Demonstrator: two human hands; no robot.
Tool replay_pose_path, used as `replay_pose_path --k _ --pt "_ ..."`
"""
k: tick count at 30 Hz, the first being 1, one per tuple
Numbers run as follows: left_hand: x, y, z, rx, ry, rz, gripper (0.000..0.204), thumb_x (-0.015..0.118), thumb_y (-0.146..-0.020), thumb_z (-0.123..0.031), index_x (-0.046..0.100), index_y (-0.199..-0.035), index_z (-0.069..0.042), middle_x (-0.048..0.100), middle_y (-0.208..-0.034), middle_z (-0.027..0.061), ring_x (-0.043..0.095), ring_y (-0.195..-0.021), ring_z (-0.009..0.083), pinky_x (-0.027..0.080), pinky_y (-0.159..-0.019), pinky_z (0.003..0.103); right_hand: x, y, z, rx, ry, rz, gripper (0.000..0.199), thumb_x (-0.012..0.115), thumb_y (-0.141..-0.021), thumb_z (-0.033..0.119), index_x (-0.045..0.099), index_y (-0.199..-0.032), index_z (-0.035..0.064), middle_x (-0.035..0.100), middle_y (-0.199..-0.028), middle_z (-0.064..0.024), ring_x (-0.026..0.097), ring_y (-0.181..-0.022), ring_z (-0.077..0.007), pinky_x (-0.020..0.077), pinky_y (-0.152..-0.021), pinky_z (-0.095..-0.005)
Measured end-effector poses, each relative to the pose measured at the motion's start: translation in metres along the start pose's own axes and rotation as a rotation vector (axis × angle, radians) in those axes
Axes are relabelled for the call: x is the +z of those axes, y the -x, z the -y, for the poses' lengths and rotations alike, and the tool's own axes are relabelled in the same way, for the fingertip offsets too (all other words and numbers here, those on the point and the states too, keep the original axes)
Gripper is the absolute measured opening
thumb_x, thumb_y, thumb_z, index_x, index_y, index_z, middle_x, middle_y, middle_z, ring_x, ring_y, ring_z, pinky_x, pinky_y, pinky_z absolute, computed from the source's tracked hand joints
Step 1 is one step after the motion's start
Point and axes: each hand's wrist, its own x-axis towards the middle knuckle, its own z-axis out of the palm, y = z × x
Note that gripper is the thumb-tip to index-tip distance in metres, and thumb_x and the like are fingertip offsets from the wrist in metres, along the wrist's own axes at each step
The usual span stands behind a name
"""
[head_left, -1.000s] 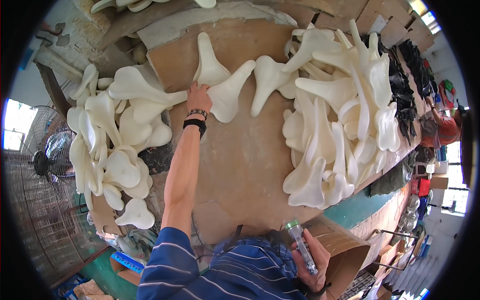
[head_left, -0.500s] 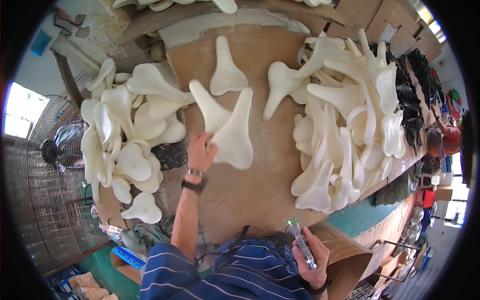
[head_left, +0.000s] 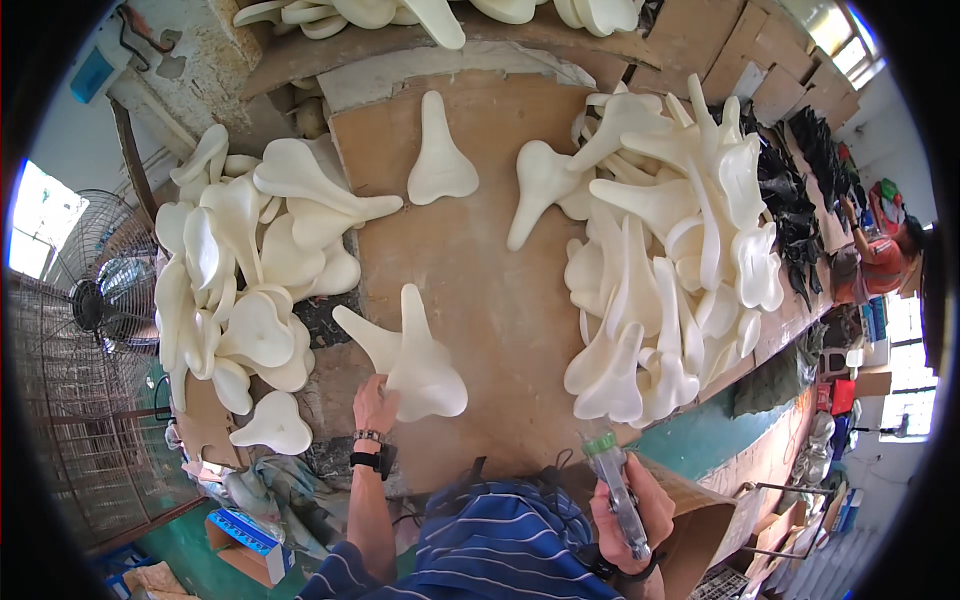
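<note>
My left hand is closed on the near left edge of two overlapping cream-white foam saddle pads. The upper saddle pad has its nose pointing away from me; the lower saddle pad sticks out from beneath it toward the far left. Exactly how the fingers grip the edges is partly hidden. My right hand, low by my body, is wrapped round a clear cylindrical tool with a green end. Farther up the board, a single saddle pad lies with its nose pointing away.
Heaps of similar pads lie to the left and right of the brown board. A wire-guarded fan stands at far left. An open cardboard box is beside my right hand. Another person is at far right.
My left hand has pulled the two overlapping saddle pads toward me. My right hand still holds the tool, and the whole view has shifted slightly.
</note>
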Motion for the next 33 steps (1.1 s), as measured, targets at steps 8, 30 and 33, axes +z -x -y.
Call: replay_pose_path --k 8,30,33 --pt "-0.001 -0.006 0.008 -0.127 0.045 0.110 0.035 0.072 -0.080 -0.023 0.070 -0.112 -0.007 0.066 -0.095 0.0172 0.063 -0.090 0.0360 0.051 -0.080 0.046 -0.004 0.019 -0.012 0.174 -0.092 0.088 0.053 0.075 -0.086 0.005 0.061 -0.134 -0.0107 0.072 -0.091 -0.0165 0.071 -0.078 -0.0221 0.0565 -0.074 -0.0334" --pt "0.008 0.044 -0.067 0.145 0.205 0.074 0.035 0.075 -0.080 -0.010 0.071 -0.114 -0.006 0.061 -0.123 0.0149 0.069 -0.098 0.0280 0.060 -0.079 0.039 0.155 -0.009 -0.158 0.197 -0.086 0.547 0.063 0.072 -0.094 0.032 0.052 -0.142 -0.0036 0.061 -0.133 -0.0284 0.059 -0.121 -0.0462 0.0485 -0.104 -0.0481" --pt "0.009 0.066 -0.104 0.196 0.290 0.224 0.041 0.080 -0.081 -0.014 0.070 -0.120 -0.007 0.061 -0.126 0.0146 0.068 -0.098 0.0271 0.061 -0.082 0.039 0.131 -0.012 -0.161 0.254 0.015 0.648 0.049 0.072 -0.091 0.027 0.061 -0.131 -0.0010 0.069 -0.113 -0.0280 0.066 -0.106 -0.0459 0.0529 -0.092 -0.0486"
